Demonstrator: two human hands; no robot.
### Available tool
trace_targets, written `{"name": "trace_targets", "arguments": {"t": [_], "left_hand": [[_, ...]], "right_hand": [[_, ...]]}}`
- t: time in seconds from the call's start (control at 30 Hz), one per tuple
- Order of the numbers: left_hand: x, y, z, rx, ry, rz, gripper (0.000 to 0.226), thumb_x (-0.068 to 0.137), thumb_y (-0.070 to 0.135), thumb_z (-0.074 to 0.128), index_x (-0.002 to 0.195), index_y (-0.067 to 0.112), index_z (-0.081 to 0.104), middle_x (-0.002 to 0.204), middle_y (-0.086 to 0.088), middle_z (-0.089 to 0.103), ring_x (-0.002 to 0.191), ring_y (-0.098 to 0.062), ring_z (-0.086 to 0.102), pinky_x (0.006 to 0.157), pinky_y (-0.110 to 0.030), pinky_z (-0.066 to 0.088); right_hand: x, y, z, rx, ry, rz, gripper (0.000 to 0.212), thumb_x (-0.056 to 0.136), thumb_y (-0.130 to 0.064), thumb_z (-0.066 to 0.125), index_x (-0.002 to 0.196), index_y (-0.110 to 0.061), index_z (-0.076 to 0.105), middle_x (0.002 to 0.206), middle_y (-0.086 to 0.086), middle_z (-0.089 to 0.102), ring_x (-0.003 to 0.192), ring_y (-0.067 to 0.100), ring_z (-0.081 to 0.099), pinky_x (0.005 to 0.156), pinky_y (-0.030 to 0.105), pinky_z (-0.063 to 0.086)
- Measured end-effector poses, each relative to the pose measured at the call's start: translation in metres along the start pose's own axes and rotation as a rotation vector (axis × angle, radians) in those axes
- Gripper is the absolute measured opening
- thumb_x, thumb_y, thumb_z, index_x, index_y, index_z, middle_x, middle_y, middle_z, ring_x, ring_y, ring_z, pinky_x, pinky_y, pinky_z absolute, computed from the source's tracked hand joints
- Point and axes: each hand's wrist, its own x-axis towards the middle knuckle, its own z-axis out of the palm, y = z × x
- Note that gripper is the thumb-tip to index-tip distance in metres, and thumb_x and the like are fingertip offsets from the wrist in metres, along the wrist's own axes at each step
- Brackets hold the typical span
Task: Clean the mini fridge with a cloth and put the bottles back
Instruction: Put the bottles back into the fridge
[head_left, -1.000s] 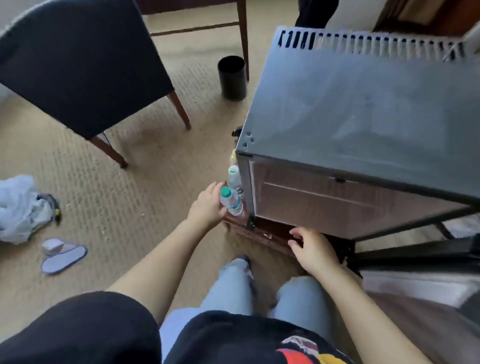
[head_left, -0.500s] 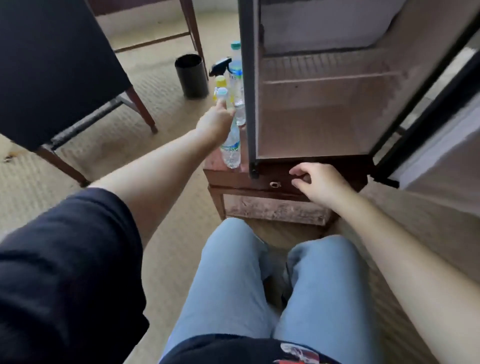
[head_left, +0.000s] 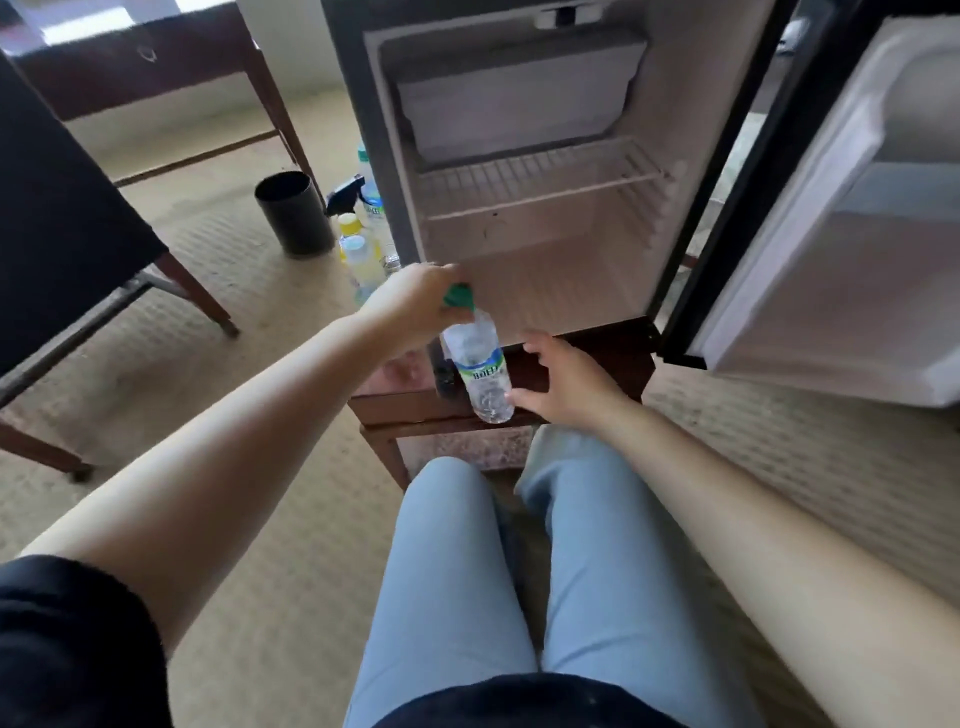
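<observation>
Bottle (head_left: 480, 371) gripped at cap (green) by left hand (head_left: 410, 306), right hand (head_left: 563, 384) spread beside it

The left hand (head_left: 410, 306) has lifted a water bottle (head_left: 480, 366) (green-capped) before the fridge (head_left: 524, 280).

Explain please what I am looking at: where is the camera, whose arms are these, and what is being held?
There is no machine here: a person wears one wide camera on the head, so the picture looks forward and down along their own arms and knees. The left hand grips a clear water bottle near its green cap, in front of the open mini fridge. The right hand is open, fingers spread, close to the bottle's base; whether it touches is unclear. The fridge stands on a low wooden stand; its wire shelf is bare. Beside the fridge stand more bottles, and on the carpet a black bin.
</observation>
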Motion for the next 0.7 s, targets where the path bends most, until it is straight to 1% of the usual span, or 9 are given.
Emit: {"name": "trace_targets", "arguments": {"t": [0.07, 0.13, 0.2, 0.27, 0.37, 0.43, 0.5, 0.63, 0.7], "left_hand": [[-0.001, 0.006, 0.003, -0.117, 0.018, 0.029, 0.035, 0.085, 0.026, 0.069, 0.117, 0.012, 0.061, 0.107, -0.009, 0.067, 0.096, -0.029, 0.062, 0.079, -0.034, 0.049], [0.0, 0.007, 0.006, -0.209, 0.045, 0.059, 0.032, 0.086, 0.022, 0.067, 0.115, 0.01, 0.061, 0.106, -0.009, 0.068, 0.095, -0.028, 0.063, 0.079, -0.034, 0.049], [0.003, 0.004, 0.01, -0.28, 0.066, 0.086, 0.031, 0.087, 0.018, 0.067, 0.116, 0.01, 0.061, 0.107, -0.008, 0.067, 0.095, -0.026, 0.064, 0.081, -0.037, 0.051], [0.006, -0.006, 0.02, -0.37, 0.103, 0.075, 0.035, 0.085, 0.018, 0.069, 0.119, 0.012, 0.06, 0.108, -0.006, 0.067, 0.094, -0.023, 0.065, 0.083, -0.039, 0.053], [0.005, -0.029, 0.039, -0.47, 0.15, 0.019, 0.047, 0.085, 0.021, 0.07, 0.129, 0.019, 0.055, 0.107, 0.0, 0.067, 0.09, -0.014, 0.067, 0.083, -0.034, 0.055], [0.0, -0.05, 0.049, -0.453, 0.157, -0.029, 0.039, 0.087, 0.019, 0.067, 0.125, 0.022, 0.059, 0.102, 0.004, 0.069, 0.084, -0.011, 0.068, 0.081, -0.034, 0.056], [-0.008, -0.075, 0.055, -0.408, 0.153, -0.085, 0.025, 0.089, 0.018, 0.064, 0.114, 0.023, 0.066, 0.095, 0.009, 0.07, 0.075, -0.013, 0.067, 0.077, -0.033, 0.056], [-0.02, -0.118, 0.065, -0.37, 0.125, -0.195, 0.016, 0.091, 0.026, 0.062, 0.107, 0.026, 0.067, 0.088, 0.016, 0.069, 0.066, -0.012, 0.064, 0.072, -0.03, 0.054], [-0.021, -0.134, 0.069, -0.39, 0.137, -0.236, 0.016, 0.091, 0.026, 0.062, 0.106, 0.026, 0.065, 0.087, 0.016, 0.069, 0.064, -0.01, 0.065, 0.071, -0.031, 0.054]], "right_hand": [[0.01, -0.001, 0.015, 0.087, 0.005, -0.001, 0.089, 0.071, -0.036, 0.082, 0.143, -0.022, 0.033, 0.139, 0.0, 0.05, 0.126, 0.017, 0.049, 0.104, 0.03, 0.039], [0.024, 0.002, 0.021, 0.115, 0.068, 0.031, 0.096, 0.068, -0.041, 0.083, 0.145, -0.023, 0.029, 0.137, 0.0, 0.052, 0.123, 0.018, 0.052, 0.103, 0.034, 0.043], [0.039, 0.006, 0.021, 0.097, 0.112, 0.046, 0.089, 0.07, -0.041, 0.082, 0.141, -0.023, 0.032, 0.131, -0.001, 0.056, 0.118, 0.019, 0.054, 0.098, 0.031, 0.044], [0.055, 0.007, 0.021, 0.082, 0.109, 0.028, 0.075, 0.07, -0.041, 0.082, 0.13, -0.023, 0.042, 0.121, -0.004, 0.062, 0.11, 0.017, 0.059, 0.09, 0.027, 0.045], [0.09, 0.004, 0.02, 0.053, 0.086, 0.108, 0.067, 0.069, -0.046, 0.081, 0.122, -0.022, 0.048, 0.113, -0.005, 0.063, 0.1, 0.017, 0.061, 0.081, 0.029, 0.048], [0.119, 0.0, 0.018, 0.059, 0.096, 0.229, 0.064, 0.069, -0.049, 0.08, 0.117, -0.019, 0.05, 0.104, -0.003, 0.062, 0.093, 0.02, 0.06, 0.074, 0.029, 0.046], [0.148, -0.005, 0.018, 0.125, 0.109, 0.293, 0.058, 0.07, -0.046, 0.082, 0.11, -0.019, 0.051, 0.095, -0.004, 0.057, 0.085, 0.019, 0.057, 0.07, 0.026, 0.042], [0.195, -0.011, 0.032, 0.345, 0.198, 0.234, 0.056, 0.068, -0.033, 0.085, 0.11, -0.015, 0.052, 0.096, -0.002, 0.063, 0.084, 0.017, 0.061, 0.067, 0.025, 0.044], [0.21, -0.013, 0.042, 0.44, 0.275, 0.203, 0.053, 0.068, -0.032, 0.086, 0.105, -0.016, 0.052, 0.089, -0.005, 0.062, 0.079, 0.012, 0.06, 0.062, 0.021, 0.043]]}}
